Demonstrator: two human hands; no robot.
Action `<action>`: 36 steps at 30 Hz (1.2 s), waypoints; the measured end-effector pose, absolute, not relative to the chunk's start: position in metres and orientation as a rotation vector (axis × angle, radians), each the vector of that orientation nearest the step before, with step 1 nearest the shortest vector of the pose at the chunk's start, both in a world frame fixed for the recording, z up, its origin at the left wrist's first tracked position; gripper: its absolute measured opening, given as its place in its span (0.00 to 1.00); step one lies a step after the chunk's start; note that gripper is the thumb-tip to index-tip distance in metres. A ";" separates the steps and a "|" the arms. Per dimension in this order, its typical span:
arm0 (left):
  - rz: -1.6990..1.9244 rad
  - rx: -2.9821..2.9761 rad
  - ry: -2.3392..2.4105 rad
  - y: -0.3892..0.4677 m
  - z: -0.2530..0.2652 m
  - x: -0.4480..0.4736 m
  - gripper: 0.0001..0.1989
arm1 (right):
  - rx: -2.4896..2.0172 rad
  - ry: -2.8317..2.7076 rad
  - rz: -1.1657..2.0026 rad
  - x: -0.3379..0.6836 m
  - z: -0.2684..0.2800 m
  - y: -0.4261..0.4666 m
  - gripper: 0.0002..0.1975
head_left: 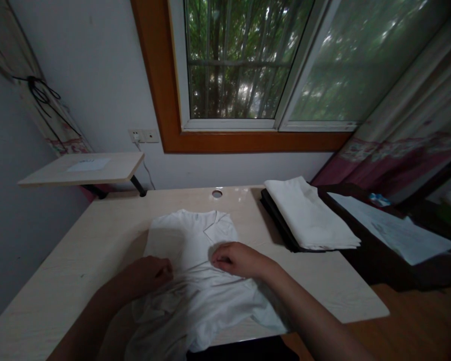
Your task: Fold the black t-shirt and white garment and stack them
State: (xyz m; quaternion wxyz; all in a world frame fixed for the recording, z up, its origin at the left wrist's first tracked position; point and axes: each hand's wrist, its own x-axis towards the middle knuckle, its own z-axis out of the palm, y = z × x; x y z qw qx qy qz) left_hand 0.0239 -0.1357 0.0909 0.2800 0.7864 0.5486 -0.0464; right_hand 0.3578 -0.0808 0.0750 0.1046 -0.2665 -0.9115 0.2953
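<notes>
A white shirt (193, 240) lies on the desk in front of me, its collar at the far end. The far part is spread fairly flat, while the near part is bunched in folds and reaches the desk's front edge. My left hand (152, 272) is at the shirt's left side, in shadow, with its fingers curled in on the cloth. On the right side, my right hand (235, 258) is closed with curled fingers at the fabric. Creases run across the shirt between the two hands. The exact pinch of the fingertips is partly hidden.
A stack of folded white cloth (308, 215) over black cloth (276, 220) sits at the desk's (108, 235) back right. A small raised shelf (60, 173) with a paper stands at the back left. Right of the desk, papers (391, 228) lie on a dark surface.
</notes>
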 end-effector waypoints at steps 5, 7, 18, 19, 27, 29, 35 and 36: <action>-0.018 2.239 1.749 -0.123 0.083 0.030 0.25 | -1.163 -2.569 0.568 0.351 0.076 -0.076 0.18; -0.011 2.322 1.796 -0.113 0.077 0.038 0.27 | -1.279 -2.568 0.456 0.347 0.075 -0.073 0.23; -0.105 2.256 1.852 -0.073 0.063 0.072 0.22 | -1.489 -2.599 0.401 0.326 0.063 -0.054 0.24; -0.094 2.257 1.845 -0.072 0.063 0.072 0.20 | -1.500 -2.613 0.389 0.325 0.063 -0.051 0.24; 0.163 2.156 1.810 -0.066 0.067 0.059 0.08 | -1.442 -2.566 0.425 0.324 0.063 -0.031 0.17; 0.272 2.105 1.841 -0.063 0.069 0.046 0.07 | -1.421 -2.422 0.488 0.333 0.065 -0.025 0.13; 0.849 1.665 1.940 -0.058 0.079 -0.028 0.11 | -1.431 -1.620 0.785 0.389 0.076 0.002 0.08; 0.958 1.561 1.929 -0.058 0.080 -0.041 0.11 | -1.432 -1.493 0.822 0.399 0.079 0.004 0.08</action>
